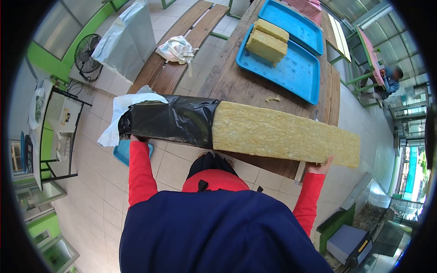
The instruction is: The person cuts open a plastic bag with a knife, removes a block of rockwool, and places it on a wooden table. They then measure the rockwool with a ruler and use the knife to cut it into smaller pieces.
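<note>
A long yellowish rockwool slab (282, 132) lies across in front of my body, above the near end of the wooden table. Black plastic wrapping (177, 119) covers its left part; the right part is bare. My left hand (138, 138) grips the lower edge near the wrapped end, its fingers mostly hidden under the slab. At the bare end, my right hand (320, 167) holds the near edge, with a finger up on the side. White plastic sheeting (120, 111) hangs at the wrapped left end.
On the table (227, 73) are a blue tray (296, 75) with rockwool blocks (267, 43) and another blue tray (291, 16). A wooden bench (175, 34) bears a crumpled plastic bag (177, 49). A fan (88, 53) stands left; a person (389, 84) sits far right.
</note>
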Motion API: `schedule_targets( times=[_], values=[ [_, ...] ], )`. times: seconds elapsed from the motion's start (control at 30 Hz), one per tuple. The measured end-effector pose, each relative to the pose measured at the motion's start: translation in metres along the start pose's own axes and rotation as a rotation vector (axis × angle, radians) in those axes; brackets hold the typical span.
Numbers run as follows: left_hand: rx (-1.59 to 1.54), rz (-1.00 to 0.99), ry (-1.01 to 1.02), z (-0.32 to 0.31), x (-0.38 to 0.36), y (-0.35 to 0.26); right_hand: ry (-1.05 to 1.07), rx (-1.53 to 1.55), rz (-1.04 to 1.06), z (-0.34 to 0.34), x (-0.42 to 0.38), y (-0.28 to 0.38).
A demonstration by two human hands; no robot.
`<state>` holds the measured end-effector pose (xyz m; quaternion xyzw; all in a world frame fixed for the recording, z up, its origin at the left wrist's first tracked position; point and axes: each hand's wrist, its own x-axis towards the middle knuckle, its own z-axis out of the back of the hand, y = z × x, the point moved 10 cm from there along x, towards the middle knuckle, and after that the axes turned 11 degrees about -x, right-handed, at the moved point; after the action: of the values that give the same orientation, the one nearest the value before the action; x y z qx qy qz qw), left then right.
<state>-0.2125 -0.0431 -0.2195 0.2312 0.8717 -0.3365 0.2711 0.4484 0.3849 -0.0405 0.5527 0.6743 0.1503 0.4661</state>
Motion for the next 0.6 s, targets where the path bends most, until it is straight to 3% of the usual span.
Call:
schedule_targets(
  times=[0.1, 0.17, 0.23, 0.33, 0.5, 0.6],
  values=[
    [0.03, -0.024, -0.053, 0.006, 0.005, -0.003, -0.081, -0.031, -0.152, -0.025, -0.02, -0.044],
    [0.046, -0.036, -0.083, 0.015, 0.002, -0.003, -0.102, -0.116, -0.083, -0.026, -0.013, -0.053],
    [0.068, -0.047, -0.116, 0.018, 0.01, -0.009, -0.105, -0.218, 0.044, -0.028, -0.004, -0.041],
    [0.085, -0.053, -0.148, 0.029, 0.015, -0.025, -0.143, -0.199, 0.035, -0.029, -0.002, -0.023],
    [0.05, -0.163, -0.299, 0.06, 0.014, -0.111, -0.13, -0.239, 0.182, -0.011, 0.015, 0.045],
    [0.01, -0.131, -0.233, 0.1, 0.058, -0.16, -0.13, -0.243, 0.248, -0.002, 0.013, 0.084]
  ],
)
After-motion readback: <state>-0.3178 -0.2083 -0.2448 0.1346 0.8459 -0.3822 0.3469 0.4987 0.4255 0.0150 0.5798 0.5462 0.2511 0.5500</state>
